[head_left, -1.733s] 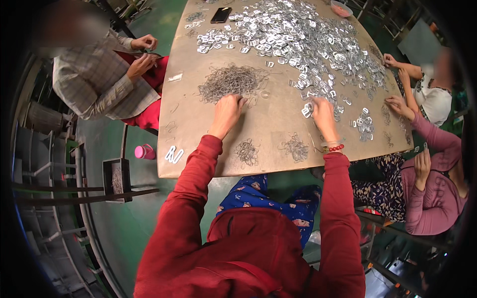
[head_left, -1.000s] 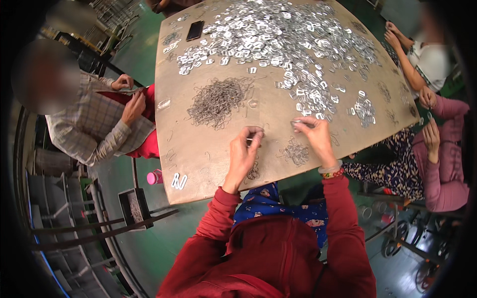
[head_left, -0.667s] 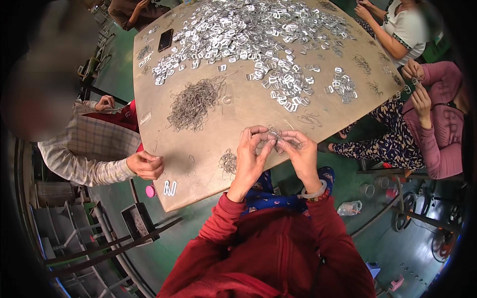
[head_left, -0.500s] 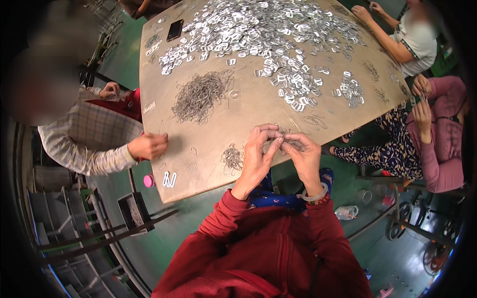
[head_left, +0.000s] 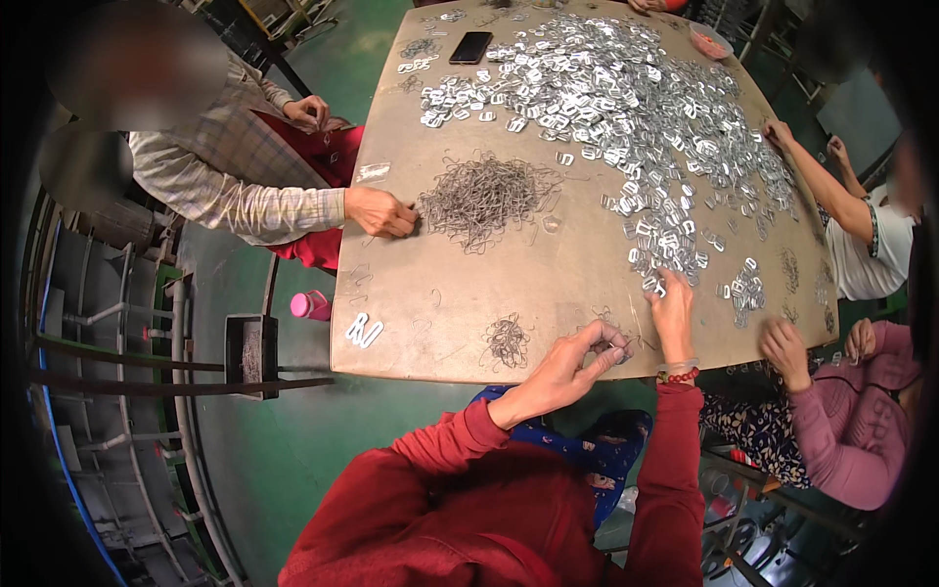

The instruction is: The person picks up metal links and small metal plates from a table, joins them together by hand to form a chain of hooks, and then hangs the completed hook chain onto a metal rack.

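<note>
My right hand (head_left: 672, 315) reaches to the near edge of a big heap of flat silver metal buckles (head_left: 587, 83), its fingertips pinched on one buckle (head_left: 653, 286). Over the table's near edge, my left hand (head_left: 567, 370) is closed, thumb and fingers curled together. Something thin and wiry shows at its fingertips, too small to make out. Just beyond that hand lie a few loose bent wires (head_left: 602, 315). A small clump of thin wire hooks (head_left: 507, 342) sits left of it, and a larger wire hook pile (head_left: 479, 201) lies farther off.
On the brown table (head_left: 421, 293) are a black phone (head_left: 470, 47), two white loops (head_left: 364, 330) and a small buckle pile (head_left: 748, 291). A co-worker's hand (head_left: 381, 212) touches the large wire pile from the left. Other people sit along the right side. A pink-lidded bottle (head_left: 310, 305) stands off the left edge.
My hands have parted: the right went forward to the buckles, while the left stays near the table edge. The left co-worker's hand moved to the wire pile. The view has shifted.
</note>
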Demonstrator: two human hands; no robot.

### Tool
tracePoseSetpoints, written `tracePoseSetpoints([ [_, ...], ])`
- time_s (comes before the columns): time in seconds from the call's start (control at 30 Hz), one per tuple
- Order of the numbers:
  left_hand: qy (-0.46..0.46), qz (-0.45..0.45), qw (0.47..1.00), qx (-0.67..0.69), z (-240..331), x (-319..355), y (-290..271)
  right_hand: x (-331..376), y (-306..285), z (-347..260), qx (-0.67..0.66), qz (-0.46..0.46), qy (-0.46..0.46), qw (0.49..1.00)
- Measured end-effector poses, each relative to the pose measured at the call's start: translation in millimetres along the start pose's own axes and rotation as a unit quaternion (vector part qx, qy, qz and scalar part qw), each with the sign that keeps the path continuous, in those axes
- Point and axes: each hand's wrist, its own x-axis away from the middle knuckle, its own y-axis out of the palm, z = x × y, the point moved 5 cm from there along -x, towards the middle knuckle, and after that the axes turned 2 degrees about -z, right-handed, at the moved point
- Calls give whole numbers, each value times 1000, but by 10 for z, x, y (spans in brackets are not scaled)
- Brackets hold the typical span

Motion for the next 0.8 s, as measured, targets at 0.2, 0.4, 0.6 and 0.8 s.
tracePoseSetpoints([
  [0.2, 7, 14, 999, -48, -17, 41, 34, -137, -127, 111, -66, -3, 69, 995],
  [0.4, 32, 33, 997, -63, 68, 86, 17, 87, -290, -11, -546, -56, 235, 802],
  [0.6, 36, 23, 994, -103, 90, 152, 31, 491, -336, -86, -555, -69, 183, 809],
  [0.8, 56, 23, 994, -94, -25, 165, 100, 676, -340, -106, -574, -78, 193, 792],
])
